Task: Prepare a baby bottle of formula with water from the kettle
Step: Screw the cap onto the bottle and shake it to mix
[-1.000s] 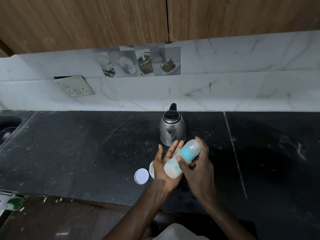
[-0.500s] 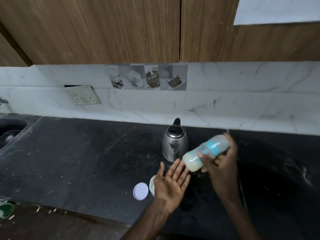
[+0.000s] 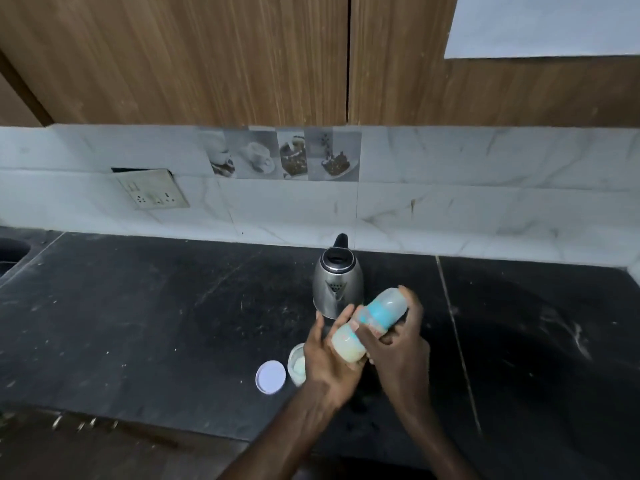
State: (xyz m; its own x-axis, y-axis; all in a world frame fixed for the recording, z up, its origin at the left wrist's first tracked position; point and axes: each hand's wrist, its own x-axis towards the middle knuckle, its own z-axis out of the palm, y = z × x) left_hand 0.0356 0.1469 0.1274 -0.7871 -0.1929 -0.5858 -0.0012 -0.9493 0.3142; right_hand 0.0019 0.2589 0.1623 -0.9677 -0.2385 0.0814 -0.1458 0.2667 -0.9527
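My right hand grips a baby bottle with a blue collar and clear cap, tilted with its milky base down to the left. The base rests against the flat palm of my left hand, whose fingers are straight. Just behind both hands a steel kettle with a black lid and handle stands on the dark countertop. A small open formula tub shows left of my left hand, partly hidden by it. Its round white lid lies flat beside it.
A white marble backsplash with a socket plate runs behind the counter, under wooden cabinets. A sink edge shows at the far left. The counter's front edge runs along the lower left.
The bottle, swung up and to the right away from my left palm half a second ago, has come back down against it. The camera view has tilted upward over the second.
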